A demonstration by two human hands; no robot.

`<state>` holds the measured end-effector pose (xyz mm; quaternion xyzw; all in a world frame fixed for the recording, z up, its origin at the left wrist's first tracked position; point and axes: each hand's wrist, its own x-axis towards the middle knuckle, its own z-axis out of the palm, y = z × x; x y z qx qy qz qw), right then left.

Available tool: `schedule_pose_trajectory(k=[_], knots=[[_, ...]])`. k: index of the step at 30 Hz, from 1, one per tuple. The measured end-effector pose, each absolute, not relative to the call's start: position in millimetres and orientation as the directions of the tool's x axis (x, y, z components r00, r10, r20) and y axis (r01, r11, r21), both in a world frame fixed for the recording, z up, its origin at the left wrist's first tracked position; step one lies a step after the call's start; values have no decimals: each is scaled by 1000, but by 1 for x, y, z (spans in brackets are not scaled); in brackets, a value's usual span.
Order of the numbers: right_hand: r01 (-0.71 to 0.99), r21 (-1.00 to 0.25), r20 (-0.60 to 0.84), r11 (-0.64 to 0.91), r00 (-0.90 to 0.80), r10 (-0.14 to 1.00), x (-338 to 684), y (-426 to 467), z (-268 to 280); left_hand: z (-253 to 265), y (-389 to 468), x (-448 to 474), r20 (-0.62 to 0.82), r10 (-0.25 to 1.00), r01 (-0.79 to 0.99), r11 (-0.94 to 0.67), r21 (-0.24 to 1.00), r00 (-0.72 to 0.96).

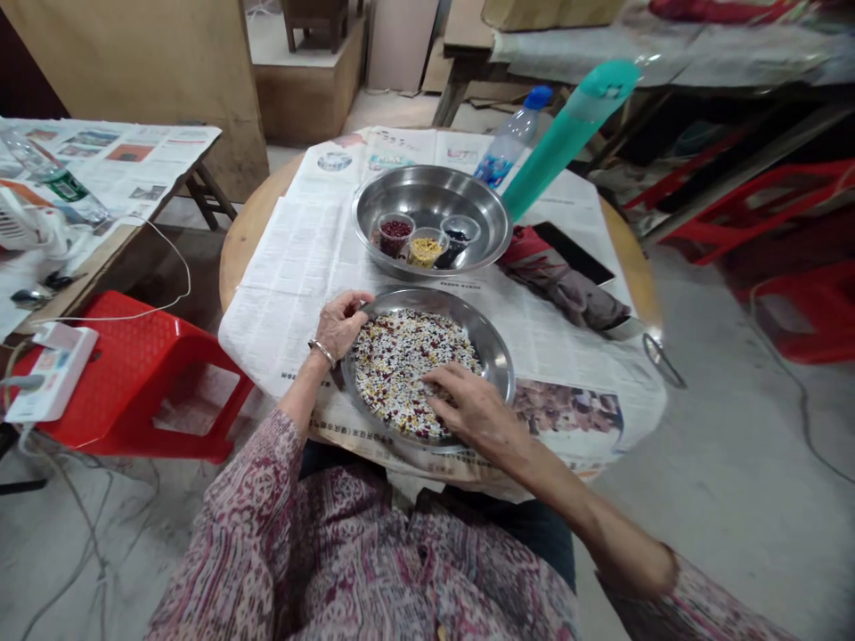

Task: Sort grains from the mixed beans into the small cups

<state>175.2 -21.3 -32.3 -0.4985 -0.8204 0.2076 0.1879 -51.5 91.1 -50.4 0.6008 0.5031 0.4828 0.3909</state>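
A steel basin (498,352) on the round table holds a spread layer of mixed white, yellow and dark red grains and beans (411,361). My left hand (342,322) grips the left rim of this basin, its fingers curled over the edge. Over the right part of the mix is my right hand (468,401), fingers apart and tips touching the grains; nothing shows clearly between them. Behind stands a larger steel basin (434,182) with small clear cups inside: one of red beans (395,233), one of yellow kernels (426,247) and one of dark beans (458,236).
Newspaper (280,258) covers the table. At the back right stand a blue-capped bottle (511,138) and a long teal tube (571,138). A folded umbrella (567,280) and a dark phone (574,252) lie right. A red stool (140,374) with a power strip (53,374) is left.
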Motion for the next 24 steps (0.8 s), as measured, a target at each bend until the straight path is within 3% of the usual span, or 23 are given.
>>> schedule_pose_trajectory(k=[5, 8, 12, 14, 20, 24], knots=[[574, -645, 215, 505, -497, 841, 145, -5, -33, -48, 91, -51, 159, 987, 211, -160, 964, 21], [683, -557, 293, 472, -371, 881, 150, 20, -31, -50, 91, -51, 159, 987, 205, -162, 965, 30], [862, -402, 292, 308, -198, 935, 162, 39, -33, -52, 92, -52, 184, 983, 215, -186, 959, 28], [841, -419, 262, 342, -249, 933, 159, 36, -36, -52, 92, -52, 189, 982, 216, -191, 958, 29], [553, -659, 167, 510, -553, 816, 135, -4, -24, -54, 92, -52, 200, 979, 231, -201, 952, 30], [547, -632, 69, 549, -666, 743, 136, -29, -14, -54, 92, -52, 204, 978, 224, -206, 953, 32]])
